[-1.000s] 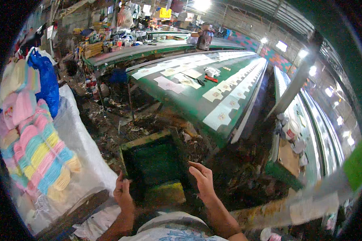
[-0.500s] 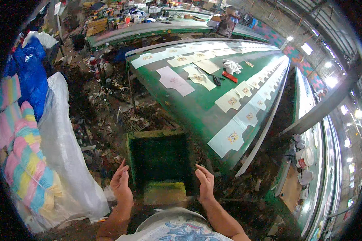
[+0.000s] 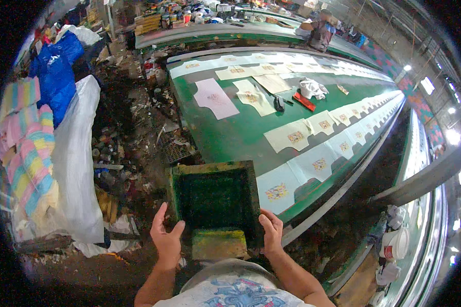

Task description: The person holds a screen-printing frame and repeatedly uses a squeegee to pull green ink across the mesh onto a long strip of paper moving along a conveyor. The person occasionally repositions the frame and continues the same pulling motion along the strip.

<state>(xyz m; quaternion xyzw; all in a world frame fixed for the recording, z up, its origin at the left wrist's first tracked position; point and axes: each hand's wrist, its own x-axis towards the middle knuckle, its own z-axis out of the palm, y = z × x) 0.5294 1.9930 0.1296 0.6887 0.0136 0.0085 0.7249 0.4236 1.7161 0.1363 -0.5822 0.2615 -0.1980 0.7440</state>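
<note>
A box-like wooden printing frame (image 3: 252, 176) with a dark inner panel and green-stained edges is before me, close to the near end of the long green table. A yellow-green block (image 3: 219, 244) lies along its lower side. My left hand (image 3: 167, 240) is at the lower left edge, thumb and fingers spread, the thumb tip close against the frame. At the opposite side, my right hand (image 3: 272, 231) has its fingers and thumb closed at the right edge. Parts of the fingers there are hidden.
The green table (image 3: 251, 125) bears rows of printed pale cloth pieces (image 3: 279, 192), a red object (image 3: 304, 101) and a white crumpled cloth (image 3: 313, 88). Pastel bundles (image 3: 28, 148) and a white sack (image 3: 79, 169) stand left. A bucket (image 3: 394, 243) is at right; another person (image 3: 321, 33) stands far off.
The view has turned left and down. The frame appears larger and closer to the table pieces. My right hand has come from apart to the frame's edge; my left thumb has spread from the fingers.
</note>
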